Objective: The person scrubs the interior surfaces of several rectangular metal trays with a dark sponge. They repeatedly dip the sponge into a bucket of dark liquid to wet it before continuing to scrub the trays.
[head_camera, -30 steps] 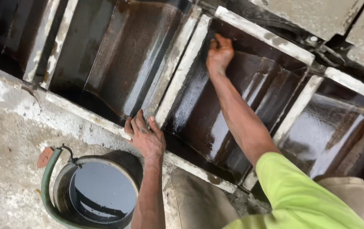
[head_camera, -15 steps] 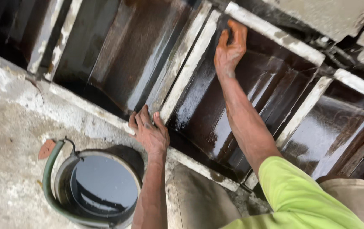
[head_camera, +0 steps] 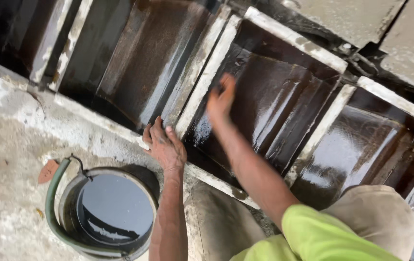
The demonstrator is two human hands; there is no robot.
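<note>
My left hand (head_camera: pixel 166 145) lies flat with fingers spread on the pale, crusted near rim (head_camera: pixel 120 129) of a row of metal moulds and holds nothing. My right hand (head_camera: pixel 221 99) is stretched over a dark, wet, glossy mould compartment (head_camera: pixel 279 106). It is blurred and its fingers are curled, so I cannot tell whether it grips anything. Just below my left wrist stands a bucket (head_camera: pixel 155 205) of dark liquid with a green-sleeved handle (head_camera: pixel 52 198).
More wet compartments lie to the right (head_camera: pixel 351 150) and to the left (head_camera: pixel 134 63), split by whitish dividers (head_camera: pixel 202 79). Rough concrete (head_camera: pixel 9 145) borders the near left. Grey slabs (head_camera: pixel 351 19) sit at the top right. My beige-trousered knee (head_camera: pixel 380 217) is at the lower right.
My right hand has swept back from the far top edge of the compartment toward its near left side. My left hand has stayed on the rim.
</note>
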